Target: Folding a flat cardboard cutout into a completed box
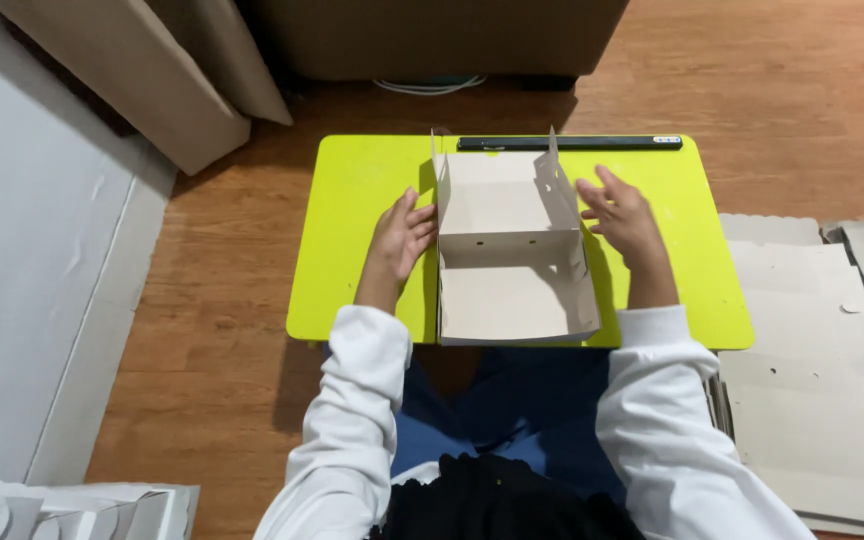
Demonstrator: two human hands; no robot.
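Note:
A half-folded grey cardboard box [507, 250] stands in the middle of a lime-green lap table [352, 200], with its side flaps raised and a cross wall upright. My left hand [404, 236] rests with fingers spread against the box's left wall. My right hand [620, 215] hovers just right of the right flap, fingers apart, holding nothing.
A black slot strip [569, 143] runs along the table's far edge. A stack of flat cardboard blanks [812, 370] lies on the wooden floor at right. Folded boxes [62, 505] sit at the bottom left. Large cardboard sheets [142, 80] lean at the far left.

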